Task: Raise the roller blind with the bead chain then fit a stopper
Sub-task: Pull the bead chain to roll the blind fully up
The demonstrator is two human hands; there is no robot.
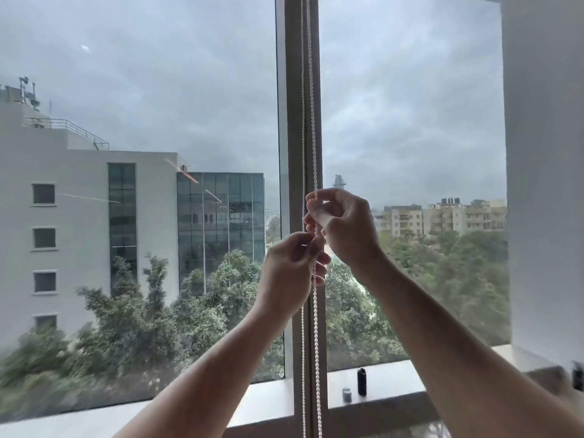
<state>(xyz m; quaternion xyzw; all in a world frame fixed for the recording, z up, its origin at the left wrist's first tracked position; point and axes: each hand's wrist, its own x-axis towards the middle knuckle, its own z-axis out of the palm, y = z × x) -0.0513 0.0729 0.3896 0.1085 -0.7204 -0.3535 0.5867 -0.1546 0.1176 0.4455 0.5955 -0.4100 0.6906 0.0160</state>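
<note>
Judging by the bare glass, I take the blind as already raised out of view, with the stopper still to fit; I cannot see one on the bead chain (315, 311), which hangs in two strands along the window mullion (297, 121). My right hand (344, 222) pinches the front strand high up, and my left hand (290, 267) pinches it just below. On the sill (388, 377) I count two small things: a dark cylinder (362, 381) and a little jar (346, 394) beside it.

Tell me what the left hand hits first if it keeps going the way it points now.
The left hand points up and away, so probably the right hand just above it on the bead chain, then the window frame; depth is unclear.
</note>
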